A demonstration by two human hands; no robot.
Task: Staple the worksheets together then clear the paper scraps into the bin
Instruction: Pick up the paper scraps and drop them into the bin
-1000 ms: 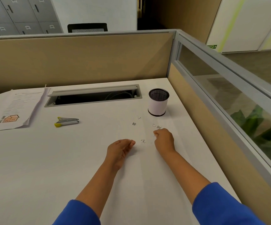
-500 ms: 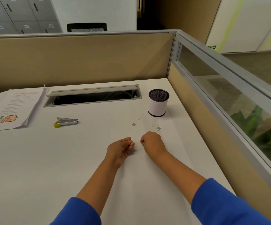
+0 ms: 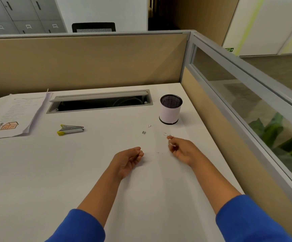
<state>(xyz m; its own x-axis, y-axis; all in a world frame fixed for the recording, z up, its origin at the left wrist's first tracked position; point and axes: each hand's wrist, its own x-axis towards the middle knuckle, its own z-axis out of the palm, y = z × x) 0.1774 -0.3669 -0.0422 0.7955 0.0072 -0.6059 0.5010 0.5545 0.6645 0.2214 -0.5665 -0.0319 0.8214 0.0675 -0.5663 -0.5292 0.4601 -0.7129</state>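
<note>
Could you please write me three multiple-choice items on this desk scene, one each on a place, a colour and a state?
1. Where does the stapler lie?
A. Inside the mesh bin
B. On the desk, between the worksheets and the scraps
C. In the left hand

2. What colour is the stapler's tip?
A. Yellow
B. Red
C. Blue

3. What is the right hand doing?
A. Lying flat on the worksheets
B. Gripping the bin
C. Pinching a small paper scrap in its fingertips

Answers:
1 B: it rests on the bare desk, right of the worksheets and left of the loose paper scraps.
2 A: the end nearest the worksheets is yellow.
3 C: a white bit shows between its curled fingertips, near the mesh bin; the left hand rests loosely curled and holds nothing.
</note>
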